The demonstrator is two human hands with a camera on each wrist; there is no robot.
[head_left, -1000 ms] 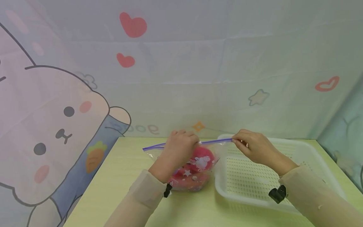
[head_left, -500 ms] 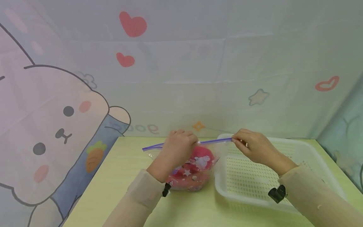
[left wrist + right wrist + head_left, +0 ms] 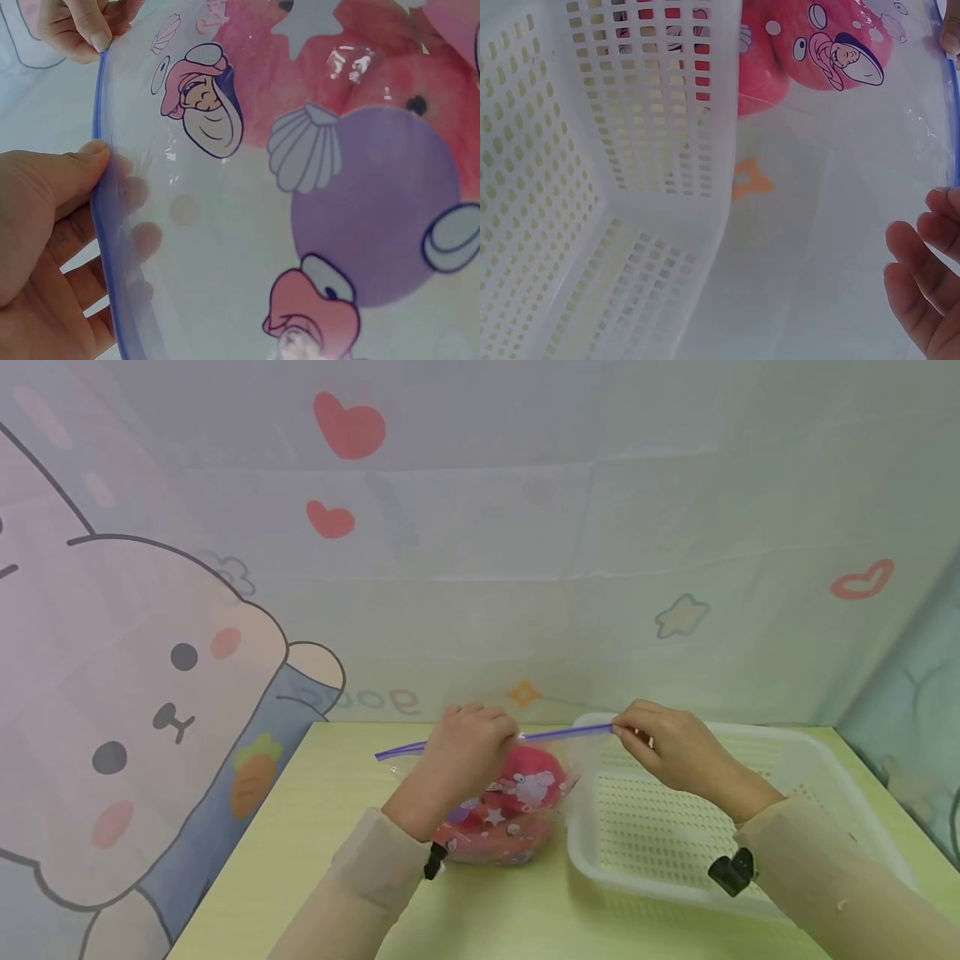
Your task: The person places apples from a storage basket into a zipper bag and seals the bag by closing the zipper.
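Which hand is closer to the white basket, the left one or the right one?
Right. The right hand pinches the bag's blue zip strip above the white basket; the left hand holds it farther left, over the table.

clear zip bag (image 3: pixel 517 793), pink contents

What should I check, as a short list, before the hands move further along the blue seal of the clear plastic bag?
1. Left hand pinches the blue zip seal of the clear plastic zip bag: ok.
2. Right hand pinches the seal's right end: ok.
3. Seal stretched straight between the hands: ok.
4. Pink patterned item sits wholly below the seal: ok.
5. Seal pressed closed along its length: cannot tell.
6. White perforated plastic basket stands beside the bag on the pale green table: ok.
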